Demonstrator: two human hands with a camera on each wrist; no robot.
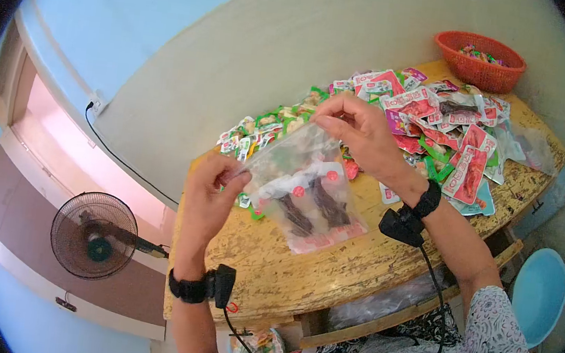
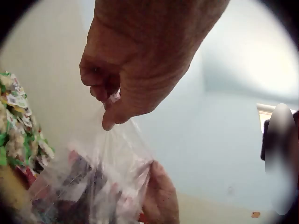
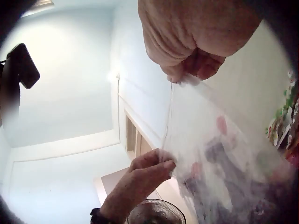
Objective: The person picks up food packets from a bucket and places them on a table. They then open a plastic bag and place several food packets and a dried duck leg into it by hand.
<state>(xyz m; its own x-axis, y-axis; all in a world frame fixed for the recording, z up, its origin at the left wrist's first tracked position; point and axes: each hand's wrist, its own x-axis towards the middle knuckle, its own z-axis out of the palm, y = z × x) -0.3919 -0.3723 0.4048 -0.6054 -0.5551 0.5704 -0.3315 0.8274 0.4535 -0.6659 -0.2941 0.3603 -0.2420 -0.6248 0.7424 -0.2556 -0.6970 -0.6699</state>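
A clear plastic bag (image 1: 317, 204) hangs tilted between both hands over the near part of the table. Dark pieces in small red-and-white packets show through its film. My left hand (image 1: 210, 193) pinches one top corner between thumb and fingers. The opposite top corner is pinched by my right hand (image 1: 363, 133), held higher. In the left wrist view the film gathers in creases below the left hand (image 2: 126, 79). The right wrist view shows the bag's top edge (image 3: 187, 84) stretched between the two hands.
Red-and-white snack packets (image 1: 472, 169) pile up on the right of the worn yellow table (image 1: 251, 276), with green-and-white packets (image 1: 260, 129) along the back. A red basket (image 1: 479, 73) stands at the far corner. A fan (image 1: 94, 236) is at left, a blue basin (image 1: 540, 296) at right.
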